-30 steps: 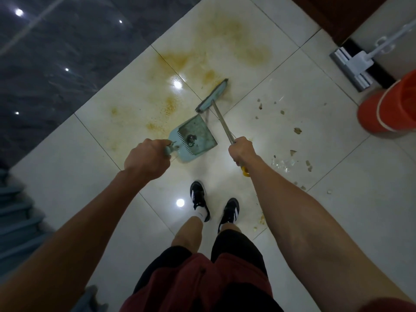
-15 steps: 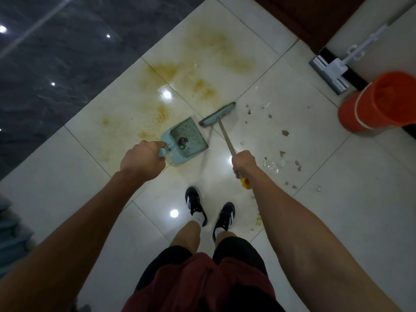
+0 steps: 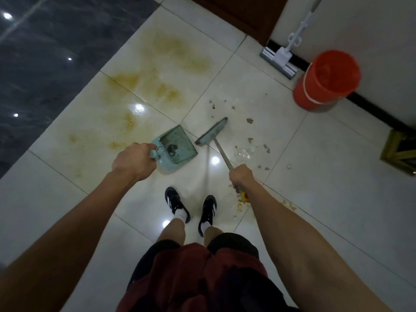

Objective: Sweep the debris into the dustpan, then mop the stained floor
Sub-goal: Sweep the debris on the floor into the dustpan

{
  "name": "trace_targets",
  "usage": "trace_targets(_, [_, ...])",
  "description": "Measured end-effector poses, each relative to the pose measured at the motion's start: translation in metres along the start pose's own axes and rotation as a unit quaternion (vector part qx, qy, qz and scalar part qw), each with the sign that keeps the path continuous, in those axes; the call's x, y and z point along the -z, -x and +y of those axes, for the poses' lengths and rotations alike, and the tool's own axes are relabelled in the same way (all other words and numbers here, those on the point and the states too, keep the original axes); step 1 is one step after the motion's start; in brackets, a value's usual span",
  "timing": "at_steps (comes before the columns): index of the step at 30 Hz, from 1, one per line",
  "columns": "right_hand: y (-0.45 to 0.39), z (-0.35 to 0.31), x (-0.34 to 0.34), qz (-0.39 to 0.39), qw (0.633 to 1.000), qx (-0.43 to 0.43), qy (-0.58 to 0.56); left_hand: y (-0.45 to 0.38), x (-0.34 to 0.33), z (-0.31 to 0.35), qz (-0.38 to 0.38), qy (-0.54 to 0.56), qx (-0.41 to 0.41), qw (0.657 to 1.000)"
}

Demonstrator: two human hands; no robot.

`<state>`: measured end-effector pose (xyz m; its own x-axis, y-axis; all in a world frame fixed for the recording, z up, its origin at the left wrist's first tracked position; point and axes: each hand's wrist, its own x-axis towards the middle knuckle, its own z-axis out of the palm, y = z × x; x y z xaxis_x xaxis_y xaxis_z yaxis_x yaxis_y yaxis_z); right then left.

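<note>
The left hand (image 3: 132,161) gripped the dustpan (image 3: 174,147) handle, pan on the tile; the right hand (image 3: 242,178) clasped the broom (image 3: 211,131), its head beside scattered debris (image 3: 244,152) near yellow stains (image 3: 166,93).

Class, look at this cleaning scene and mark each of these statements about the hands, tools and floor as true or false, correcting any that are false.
1. The left hand grips the handle of the dustpan. True.
2. The right hand holds the mop. False: it grips the broom; the mop leans against the wall, untouched.
3. All the debris is already in the dustpan. False: debris is still scattered on the tiles to the right of the broom head.
4. An orange bucket stands near the mop. True.
5. The yellowish stain is still on the floor beyond the dustpan. True.
6. The broom head is inside the dustpan. False: it is beside the dustpan's open edge, apart from it.
</note>
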<state>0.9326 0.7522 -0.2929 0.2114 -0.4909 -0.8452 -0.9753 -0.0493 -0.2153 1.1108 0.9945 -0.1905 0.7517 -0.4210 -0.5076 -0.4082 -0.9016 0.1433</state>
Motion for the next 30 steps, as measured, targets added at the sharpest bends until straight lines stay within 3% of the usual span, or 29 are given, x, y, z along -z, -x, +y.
trace_targets(8, [0.014, 0.057, 0.035, 0.042, 0.999, -0.001, -0.021, -0.001, -0.004, 0.062, -0.012, -0.021, -0.057, 0.998])
trace_targets(16, [0.005, 0.069, 0.055, 0.043, 0.996, -0.002, -0.078, -0.02, 0.001, 0.091, -0.002, -0.023, -0.074, 0.997])
trace_targets(30, [-0.033, -0.047, 0.067, 0.048, 0.995, 0.039, -0.081, -0.115, 0.059, 0.061, -0.009, -0.029, -0.075, 0.997])
